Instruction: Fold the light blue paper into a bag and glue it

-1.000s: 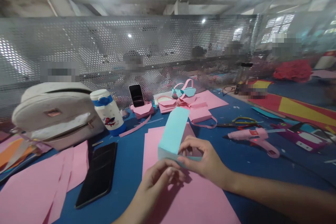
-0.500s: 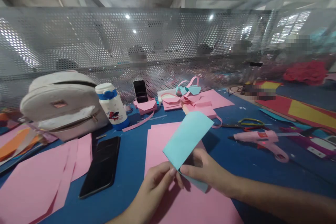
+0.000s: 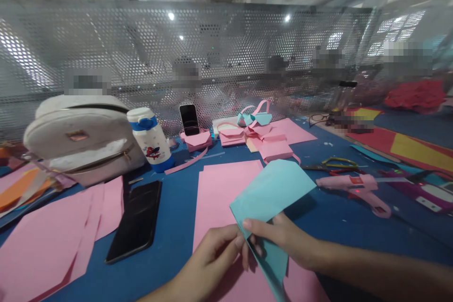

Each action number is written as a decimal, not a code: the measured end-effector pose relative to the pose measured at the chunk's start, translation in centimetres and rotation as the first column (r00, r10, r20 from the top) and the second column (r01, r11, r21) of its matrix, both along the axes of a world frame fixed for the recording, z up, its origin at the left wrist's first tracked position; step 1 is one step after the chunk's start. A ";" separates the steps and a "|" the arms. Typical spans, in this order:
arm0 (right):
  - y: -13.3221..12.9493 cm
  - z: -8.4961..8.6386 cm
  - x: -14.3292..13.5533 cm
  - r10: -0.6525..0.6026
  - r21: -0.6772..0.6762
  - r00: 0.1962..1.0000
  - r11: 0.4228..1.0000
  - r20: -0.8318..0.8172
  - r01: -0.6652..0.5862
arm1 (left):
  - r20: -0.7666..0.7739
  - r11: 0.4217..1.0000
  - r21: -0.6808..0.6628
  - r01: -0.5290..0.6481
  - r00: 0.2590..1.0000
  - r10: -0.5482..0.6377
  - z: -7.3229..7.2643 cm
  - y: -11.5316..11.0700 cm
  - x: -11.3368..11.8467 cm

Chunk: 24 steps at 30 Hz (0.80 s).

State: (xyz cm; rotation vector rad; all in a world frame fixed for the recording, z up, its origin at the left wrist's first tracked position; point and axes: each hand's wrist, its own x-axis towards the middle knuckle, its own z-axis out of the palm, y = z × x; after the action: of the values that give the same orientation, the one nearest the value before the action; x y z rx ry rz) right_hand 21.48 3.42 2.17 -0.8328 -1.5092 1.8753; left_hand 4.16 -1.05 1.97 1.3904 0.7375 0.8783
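Observation:
A folded light-blue paper point(image 3: 272, 186) is held up above pink sheets point(image 3: 215, 193) on the blue table. My right hand point(image 3: 286, 238) grips it from the right, thumb on its front face and fingers behind. The fingertips of my left hand point(image 3: 221, 250) pinch the paper's lower left edge. Its upper panel leans to the right, and a second panel hangs down below my hands. To the right lies a pink glue gun point(image 3: 357, 188).
A black phone point(image 3: 136, 222) and cut pink paper point(image 3: 53, 240) lie at left. Behind stand a white backpack point(image 3: 81, 141), a bottle point(image 3: 150, 141) and small pink paper bags point(image 3: 274, 146). Scissors point(image 3: 338, 164) lie behind the glue gun.
The light-blue paper has opened wider and tilted to the right, and its lower panel now shows more, reaching farther down. Both hands still hold it, slightly shifted. The view has moved a little.

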 end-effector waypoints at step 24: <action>-0.3 0.9 0.2 0.153 0.053 0.974 0.985 0.165 -0.163 | 0.160 0.992 -0.129 0.012 0.987 0.009 -0.5 -0.1 0.1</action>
State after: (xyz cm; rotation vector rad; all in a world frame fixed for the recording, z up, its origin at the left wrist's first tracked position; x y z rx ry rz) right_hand 21.65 3.09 3.09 -0.8730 -1.7733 1.8969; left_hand 4.30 -1.10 1.47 1.1905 0.6582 0.9133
